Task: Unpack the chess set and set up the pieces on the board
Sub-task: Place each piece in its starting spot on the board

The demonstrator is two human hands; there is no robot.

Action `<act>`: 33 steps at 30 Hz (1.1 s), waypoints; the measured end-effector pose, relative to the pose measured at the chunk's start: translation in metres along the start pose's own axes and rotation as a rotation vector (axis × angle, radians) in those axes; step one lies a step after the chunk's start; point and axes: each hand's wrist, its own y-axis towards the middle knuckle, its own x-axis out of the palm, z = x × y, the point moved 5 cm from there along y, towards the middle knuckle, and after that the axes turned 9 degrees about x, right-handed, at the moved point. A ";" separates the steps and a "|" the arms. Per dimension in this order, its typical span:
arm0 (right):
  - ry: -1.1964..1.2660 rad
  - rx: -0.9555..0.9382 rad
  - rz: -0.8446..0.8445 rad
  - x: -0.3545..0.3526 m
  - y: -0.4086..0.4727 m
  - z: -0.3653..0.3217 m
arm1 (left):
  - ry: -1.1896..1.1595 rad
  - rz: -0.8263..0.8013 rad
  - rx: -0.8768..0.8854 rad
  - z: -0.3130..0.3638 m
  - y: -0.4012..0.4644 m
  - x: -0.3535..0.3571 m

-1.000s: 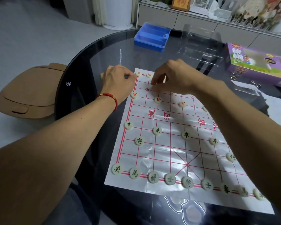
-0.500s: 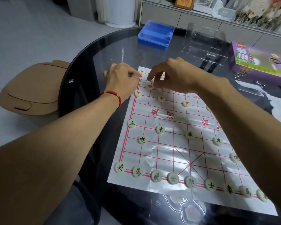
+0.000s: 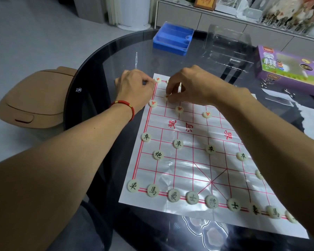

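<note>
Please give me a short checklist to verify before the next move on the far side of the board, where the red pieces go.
1. Right hand holds the red piece at its fingers: ok.
2. That piece sits exactly on a line crossing: cannot tell, fingers cover it.
3. Left hand holds more pieces: cannot tell, fingers are curled.
4. Corner red piece placed: ok.
5. Near black back row complete: cannot tell, the right forearm hides its end.
6. Board sheet lies flat: ok, only creased.

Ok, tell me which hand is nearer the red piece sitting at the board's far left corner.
Left. The left hand is curled just beside that corner piece, its fingers almost touching it. The right hand is farther along the board, fingers on another red piece.
</note>
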 end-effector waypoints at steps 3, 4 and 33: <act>-0.007 0.003 -0.001 0.000 0.001 0.000 | 0.001 0.001 0.005 -0.001 0.000 0.000; -0.008 0.004 -0.003 0.001 0.001 0.000 | 0.001 0.001 0.006 -0.001 0.000 0.001; 0.104 0.484 0.142 0.003 -0.202 0.145 | 0.124 -0.138 0.071 0.005 -0.003 -0.006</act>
